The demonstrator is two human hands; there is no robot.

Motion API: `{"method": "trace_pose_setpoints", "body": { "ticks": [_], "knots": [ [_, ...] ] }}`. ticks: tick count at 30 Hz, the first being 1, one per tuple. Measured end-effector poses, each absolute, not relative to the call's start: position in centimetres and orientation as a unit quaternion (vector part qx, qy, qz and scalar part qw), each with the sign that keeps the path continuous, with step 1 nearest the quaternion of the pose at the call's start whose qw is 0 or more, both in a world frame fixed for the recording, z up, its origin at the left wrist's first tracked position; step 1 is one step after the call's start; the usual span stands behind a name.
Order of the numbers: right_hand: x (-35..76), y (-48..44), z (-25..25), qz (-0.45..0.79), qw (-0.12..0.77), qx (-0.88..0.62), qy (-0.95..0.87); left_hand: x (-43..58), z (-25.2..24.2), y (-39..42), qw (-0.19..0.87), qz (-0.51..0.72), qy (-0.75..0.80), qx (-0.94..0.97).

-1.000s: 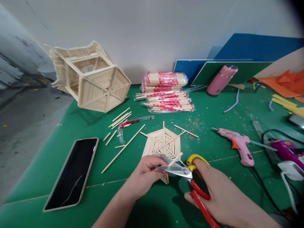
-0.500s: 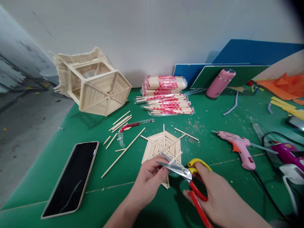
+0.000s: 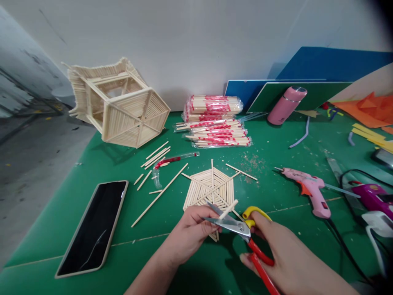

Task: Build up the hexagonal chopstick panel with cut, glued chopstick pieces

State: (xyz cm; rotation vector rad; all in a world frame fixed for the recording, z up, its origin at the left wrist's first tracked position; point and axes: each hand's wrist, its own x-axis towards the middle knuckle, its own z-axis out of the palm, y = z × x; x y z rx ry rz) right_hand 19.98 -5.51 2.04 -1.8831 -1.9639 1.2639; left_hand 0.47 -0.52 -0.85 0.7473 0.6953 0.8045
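My right hand [image 3: 276,246] grips scissors [image 3: 242,228] with red and yellow handles, their blades parted and pointing left. Between the blades lies a short wooden stick [image 3: 229,209], its lower end pinched in the fingers of my left hand [image 3: 192,233]. Just beyond my hands, a flat hexagonal panel of sticks [image 3: 196,186] rests on the green table, patterned like a web, its near part hidden by my hands. Another loose stick [image 3: 241,171] touches the end of one of its spokes at the upper right. A long stick [image 3: 159,195] lies left of the panel.
A stick-built lantern-like frame [image 3: 123,110] stands at back left. Wrapped chopsticks [image 3: 217,123] lie at the back. A phone [image 3: 93,229] is at left, a pink glue gun [image 3: 307,186] at right. A pink flask [image 3: 287,105] stands before boards [image 3: 313,96].
The scissors and my right hand have shifted slightly right and down. The stick between the blades has tilted a little, and my left hand has moved slightly.
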Motion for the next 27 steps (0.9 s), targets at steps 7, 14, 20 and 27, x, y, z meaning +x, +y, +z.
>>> {"method": "trace_pose_setpoints", "body": {
  "ticks": [7,14,20,27],
  "knots": [
    [19.41,-5.29,2.17,0.388,0.062,-0.639,-0.661,0.92,-1.13,-0.69,0.798,0.393,0.323,0.322],
    [19.42,-5.30,1.88,0.372,0.079,-0.662,-0.646,1.17,-1.45,-0.86,0.756,0.415,0.359,0.356],
    [19.44,-5.41,2.38,0.386,0.061,-0.642,-0.660,1.05,-1.08,-1.02,0.804,0.404,0.320,0.295],
    [19.55,-5.73,2.14,0.413,0.083,-0.621,-0.661,1.09,-1.09,-1.06,0.830,0.399,0.302,0.248]
  ]
}}
